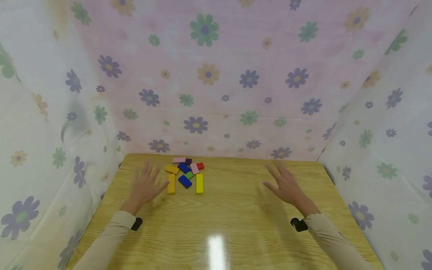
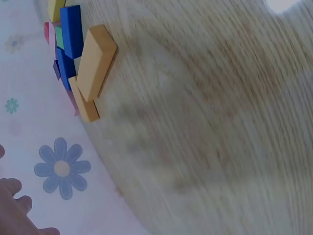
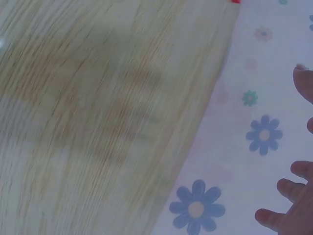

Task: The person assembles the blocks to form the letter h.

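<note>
Blocks [image 1: 185, 181]: lying near the tabletop's [image 1: 233, 215] far edge, left of centre; looking light, stiff, inviting a pinch across narrow sides.
Left grip [image 1: 146, 186]: hovering spread beside them.
Right grip [image 1: 286, 186]: hovering spread, well apart.

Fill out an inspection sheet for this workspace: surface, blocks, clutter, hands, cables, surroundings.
Surface: wood-grain table, bright glare on the near side.
Blocks: ten coloured blocks, loosely clustered left of centre toward the back.
Clutter: nothing seen.
Left hand: fingers spread, holding nothing, beside the blocks.
Right hand: fingers spread, holding nothing, away from the blocks.
Cables: nothing seen.
Surroundings: flowered sheets at back and both sides; a dim grey shape on the left one, unidentifiable.
</note>
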`<state>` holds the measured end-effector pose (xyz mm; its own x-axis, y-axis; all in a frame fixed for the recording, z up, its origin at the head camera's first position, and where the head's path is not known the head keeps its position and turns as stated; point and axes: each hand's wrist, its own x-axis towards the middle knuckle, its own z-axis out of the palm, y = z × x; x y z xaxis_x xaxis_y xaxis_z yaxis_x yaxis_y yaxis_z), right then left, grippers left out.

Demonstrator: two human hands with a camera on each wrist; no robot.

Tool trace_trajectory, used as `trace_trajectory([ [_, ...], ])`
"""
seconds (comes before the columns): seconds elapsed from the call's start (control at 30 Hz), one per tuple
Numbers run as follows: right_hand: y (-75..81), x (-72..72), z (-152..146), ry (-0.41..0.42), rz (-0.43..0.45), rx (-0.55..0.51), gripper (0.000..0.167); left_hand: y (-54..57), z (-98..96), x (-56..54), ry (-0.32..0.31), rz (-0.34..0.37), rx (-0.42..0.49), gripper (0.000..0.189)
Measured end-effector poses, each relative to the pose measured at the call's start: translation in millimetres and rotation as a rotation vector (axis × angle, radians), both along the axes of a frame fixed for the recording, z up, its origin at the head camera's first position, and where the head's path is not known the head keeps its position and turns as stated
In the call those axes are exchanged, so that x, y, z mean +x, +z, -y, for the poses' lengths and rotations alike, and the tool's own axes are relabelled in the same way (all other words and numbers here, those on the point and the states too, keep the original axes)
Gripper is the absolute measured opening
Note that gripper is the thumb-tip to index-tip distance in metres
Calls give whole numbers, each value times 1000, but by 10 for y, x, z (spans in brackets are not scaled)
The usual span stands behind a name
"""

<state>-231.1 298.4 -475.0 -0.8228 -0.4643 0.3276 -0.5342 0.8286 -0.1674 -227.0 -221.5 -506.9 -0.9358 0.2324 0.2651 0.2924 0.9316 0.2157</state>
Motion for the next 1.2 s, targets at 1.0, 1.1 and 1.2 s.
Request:
trace_trajectory([
  [1.0,12,-114,1020,122,202,-223,61,-575,-420,-43,133,160,523,65],
  [1.1,5,-132,1130,139,206,-241,60,-626,-466,-65,161,169,539,64],
  [1.2,-9,-154,1248,154,213,-247,59,-653,-502,-80,204,192,558,64],
])
